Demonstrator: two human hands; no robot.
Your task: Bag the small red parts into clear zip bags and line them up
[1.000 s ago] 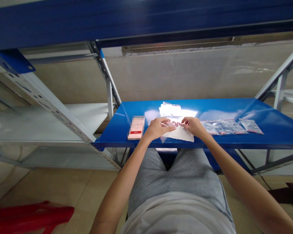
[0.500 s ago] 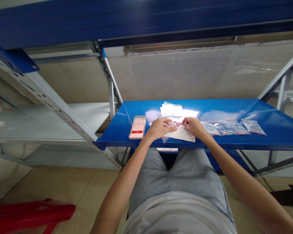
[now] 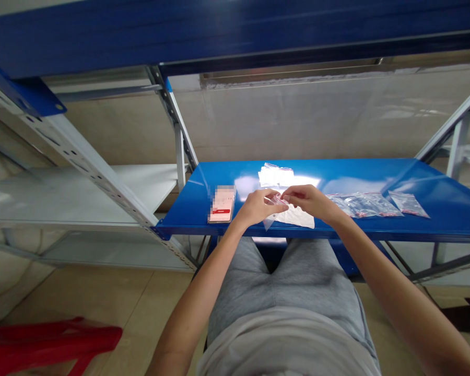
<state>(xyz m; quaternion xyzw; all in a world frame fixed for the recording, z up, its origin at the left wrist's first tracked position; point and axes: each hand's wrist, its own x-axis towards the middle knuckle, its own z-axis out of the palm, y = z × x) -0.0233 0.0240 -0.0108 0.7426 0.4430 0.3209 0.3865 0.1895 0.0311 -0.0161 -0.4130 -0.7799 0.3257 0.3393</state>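
Observation:
My left hand (image 3: pixel 257 205) and my right hand (image 3: pixel 307 200) meet above the front of a blue shelf (image 3: pixel 376 177). Both pinch a small clear zip bag (image 3: pixel 276 204) between their fingertips; small red bits show at its top. Under the hands lies a white sheet (image 3: pixel 297 216). A stack of empty clear bags (image 3: pixel 274 175) lies just behind the hands. Several filled bags with red contents (image 3: pixel 366 204) lie in a row to the right of my right hand.
A phone (image 3: pixel 222 204) lies on the shelf left of my left hand. White shelf uprights (image 3: pixel 179 149) and a grey shelf (image 3: pixel 62 196) stand to the left. A red stool (image 3: pixel 50 342) sits on the floor at lower left. An upper blue shelf (image 3: pixel 235 26) hangs overhead.
Both hands have risen off the white sheet and drawn together, lifting the small bag between the fingertips. The red pieces that lay on the sheet between the hands no longer show there.

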